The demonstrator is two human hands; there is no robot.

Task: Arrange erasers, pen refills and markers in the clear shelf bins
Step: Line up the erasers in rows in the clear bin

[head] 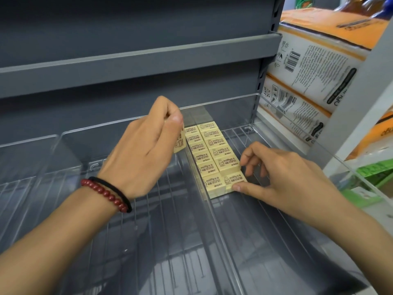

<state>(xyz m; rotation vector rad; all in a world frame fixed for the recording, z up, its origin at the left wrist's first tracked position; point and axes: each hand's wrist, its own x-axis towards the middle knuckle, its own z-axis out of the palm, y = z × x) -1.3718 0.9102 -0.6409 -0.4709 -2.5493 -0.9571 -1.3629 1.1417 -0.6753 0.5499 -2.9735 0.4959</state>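
At the centre of the frame two rows of cream erasers (212, 156) lie packed side by side in a clear shelf bin (234, 241), running from its back wall toward the viewer. The right hand (282, 177) rests at the front end of the right row, its thumb pressed against the front face of the nearest eraser (234, 180) and its fingers curled beside the row; this grip pinches that eraser lightly rather than lifting it. The left hand (144, 145), above and left of centre, is clenched on a single eraser (180, 140), held on edge over the left side of the rows. A red bead bracelet (104, 192) and a black band sit on that wrist.

The step in hand looks to be squaring the rows and adding the held eraser. To do it well, the thumb should push the front eraser straight back so that no gap opens and the labels stay face up. The held eraser should then go in flat, with its print aligned with its neighbours, probably at the front of the left row. No pen refills or markers are in view; the bins at left look bare. Orange-and-white cartons (314, 71) stand at upper right.
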